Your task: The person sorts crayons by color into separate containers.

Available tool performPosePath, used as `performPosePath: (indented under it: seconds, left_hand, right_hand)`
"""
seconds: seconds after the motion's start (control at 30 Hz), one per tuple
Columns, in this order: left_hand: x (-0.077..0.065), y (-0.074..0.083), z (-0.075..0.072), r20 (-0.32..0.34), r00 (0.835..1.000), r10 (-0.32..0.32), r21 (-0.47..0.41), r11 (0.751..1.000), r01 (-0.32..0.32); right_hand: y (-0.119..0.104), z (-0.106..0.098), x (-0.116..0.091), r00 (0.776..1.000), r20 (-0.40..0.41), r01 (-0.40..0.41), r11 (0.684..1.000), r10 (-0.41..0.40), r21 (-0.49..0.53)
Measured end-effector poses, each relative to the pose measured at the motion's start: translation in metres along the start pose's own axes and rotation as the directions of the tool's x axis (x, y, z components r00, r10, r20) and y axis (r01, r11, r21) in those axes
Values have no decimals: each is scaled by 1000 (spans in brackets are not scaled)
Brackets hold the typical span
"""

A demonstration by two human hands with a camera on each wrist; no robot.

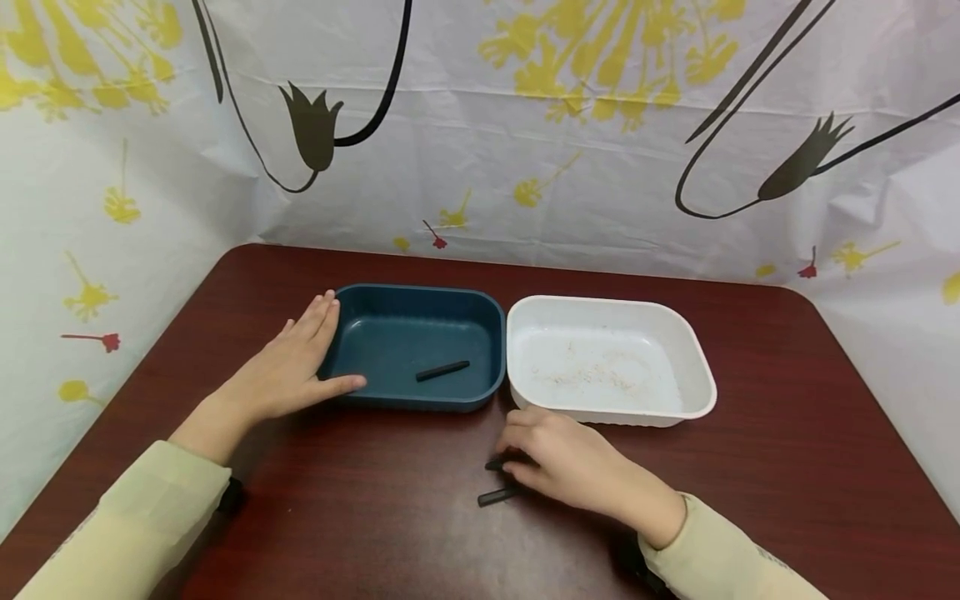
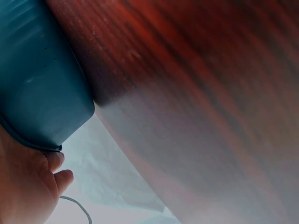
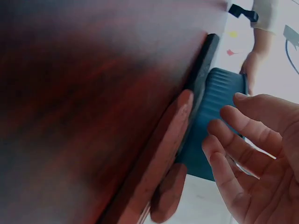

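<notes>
In the head view my left hand rests on the left end of a dark blue tray, fingers straight along its rim and thumb over the near corner. A black crayon lies inside that tray. My right hand is low over the table before the white tray, its fingers bent. One black crayon and the end of another dark one show beside its fingertips. In the right wrist view, loosely curled fingers hold nothing visible, near a reddish-brown crayon and a black one.
Both trays stand side by side on the dark red wooden table. Light crumbs lie on the white tray's floor. A shorter brown piece lies by the crayons in the right wrist view. A patterned white sheet hangs around the table.
</notes>
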State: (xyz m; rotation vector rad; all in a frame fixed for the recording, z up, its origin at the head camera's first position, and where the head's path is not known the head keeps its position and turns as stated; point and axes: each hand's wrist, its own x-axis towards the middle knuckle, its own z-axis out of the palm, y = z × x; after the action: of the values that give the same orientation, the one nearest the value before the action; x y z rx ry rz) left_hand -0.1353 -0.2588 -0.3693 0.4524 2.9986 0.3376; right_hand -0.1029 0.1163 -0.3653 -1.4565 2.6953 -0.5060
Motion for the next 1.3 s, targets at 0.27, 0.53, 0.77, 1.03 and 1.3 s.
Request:
performPosePath:
  seconds: [0.27, 0.53, 0.77, 1.03, 1.3]
  left_hand:
    - [0, 1, -1, 10, 1000, 2, -4, 1000, -2]
    - [0, 0, 0, 8, 1000, 1, -9, 1000, -1]
    - [0, 0, 0, 10, 1000, -4, -9, 1000, 4]
    - [-1, 2, -1, 12, 1000, -2, -23, 1000, 2]
    - [0, 2, 1, -8, 1000, -3, -32, 999, 3]
  right_hand:
    - [2, 2, 8, 993, 118, -25, 1000, 25, 4]
    - [9, 3, 18, 968, 244, -79, 992, 53, 97]
    - [12, 4, 20, 959, 279, -92, 986, 49, 142]
    - [14, 1, 18, 957, 282, -123, 977, 69, 176]
    - [9, -1, 18, 967, 248, -110, 969, 53, 221]
